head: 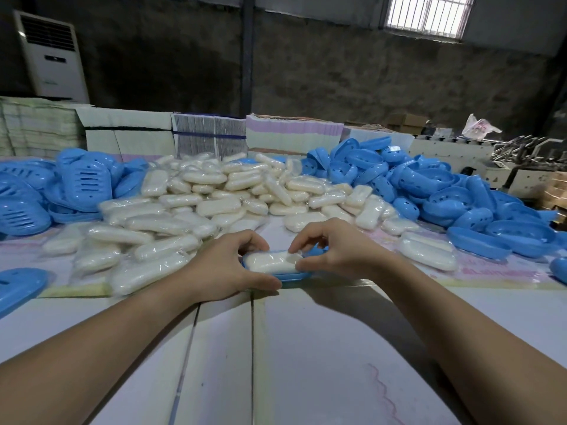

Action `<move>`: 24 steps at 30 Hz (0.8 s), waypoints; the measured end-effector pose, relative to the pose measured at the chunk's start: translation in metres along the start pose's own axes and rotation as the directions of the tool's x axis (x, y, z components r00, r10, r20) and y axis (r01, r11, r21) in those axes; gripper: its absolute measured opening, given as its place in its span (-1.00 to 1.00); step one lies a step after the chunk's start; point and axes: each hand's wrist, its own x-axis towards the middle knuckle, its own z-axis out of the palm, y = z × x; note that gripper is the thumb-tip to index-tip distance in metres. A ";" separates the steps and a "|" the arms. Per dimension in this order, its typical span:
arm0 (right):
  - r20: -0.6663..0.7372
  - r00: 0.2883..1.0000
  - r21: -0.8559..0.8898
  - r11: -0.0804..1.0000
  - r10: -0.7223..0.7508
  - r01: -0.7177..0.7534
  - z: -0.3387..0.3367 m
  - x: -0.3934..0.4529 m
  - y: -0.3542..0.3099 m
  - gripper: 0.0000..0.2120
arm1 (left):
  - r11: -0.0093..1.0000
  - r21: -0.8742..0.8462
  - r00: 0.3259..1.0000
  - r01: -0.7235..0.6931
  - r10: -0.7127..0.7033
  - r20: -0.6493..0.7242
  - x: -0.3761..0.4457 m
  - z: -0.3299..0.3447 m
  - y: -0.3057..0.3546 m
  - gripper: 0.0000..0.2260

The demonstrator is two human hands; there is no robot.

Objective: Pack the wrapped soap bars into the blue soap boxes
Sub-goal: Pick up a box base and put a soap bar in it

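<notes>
- Soap bar (271, 261), wrapped, lies in the blue box (291, 275) between both hands.
- Left hand (228, 268) grips the box end, steadying it on the counter (306, 348).
- Right hand (333, 248) pinches the wrapper, apparently seating the bar.

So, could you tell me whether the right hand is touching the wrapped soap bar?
Touching: the head view shows right hand fingertips pinching the wrapped soap bar.

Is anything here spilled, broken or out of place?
Nothing looks damaged. The wrapped soap bars and blue soap boxes lie in loose heaps, apparently on purpose. One bar sits in a box between both hands.
</notes>
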 end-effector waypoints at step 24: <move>-0.743 0.522 -0.108 0.696 0.418 -0.710 -0.085 -0.018 0.113 -0.65 | 0.997 0.010 0.996 -0.076 0.076 0.038 0.002 0.000 -0.008 -0.48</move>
